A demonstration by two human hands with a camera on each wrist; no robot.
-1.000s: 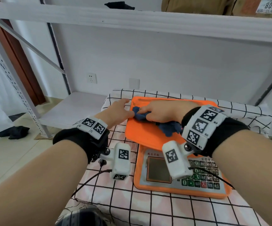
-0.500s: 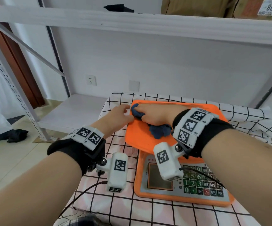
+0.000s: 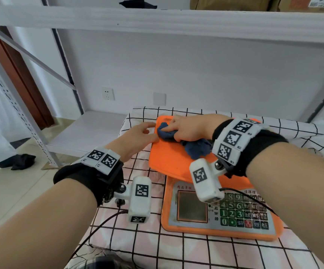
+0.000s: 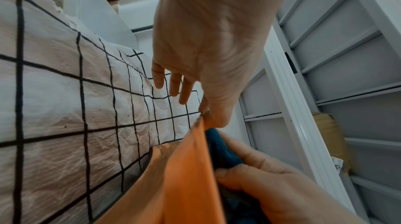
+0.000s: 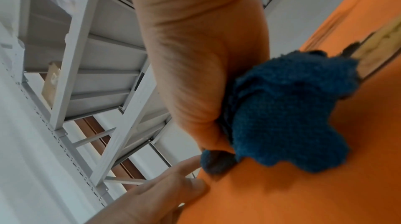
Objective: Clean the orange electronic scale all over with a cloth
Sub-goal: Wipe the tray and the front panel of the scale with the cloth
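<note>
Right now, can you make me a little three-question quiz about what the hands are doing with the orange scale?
1. True or false: the right hand holds the blue cloth on the scale's orange platform.
2. Where is the left hand? A) on the number keys B) at the platform's left edge C) up on the shelf
3. Fill in the gap: the scale sits on a covering with a black ____ pattern.

Key
1. True: its fingers are curled round the cloth near the platform's far left corner.
2. B: its thumb touches that edge, fingers relaxed.
3. Grid.
</note>
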